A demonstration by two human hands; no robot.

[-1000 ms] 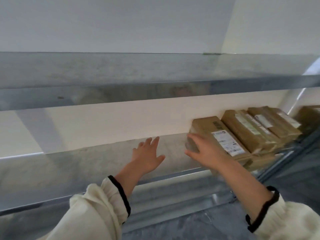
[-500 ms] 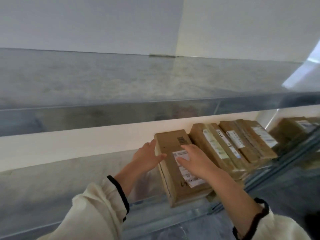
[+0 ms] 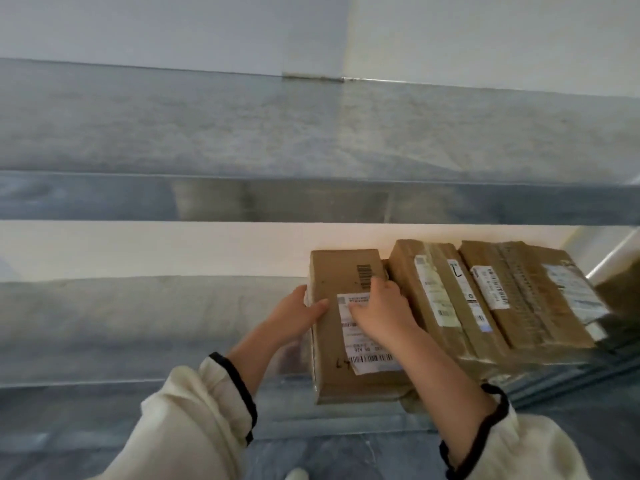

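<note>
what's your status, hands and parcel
Left hand grips parcel at left edge, right hand flat on its label. Parcel on lower shelf. Leaning row of parcels crowds its right side.

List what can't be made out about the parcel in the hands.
Head view, the only one:
Label print on the parcel: blurred, partly under the right hand.
Left hand fingertips: behind the parcel's side.
Whatever lies beneath the parcel: covered by it.
Brown box far right: cut off by the frame edge.
</note>
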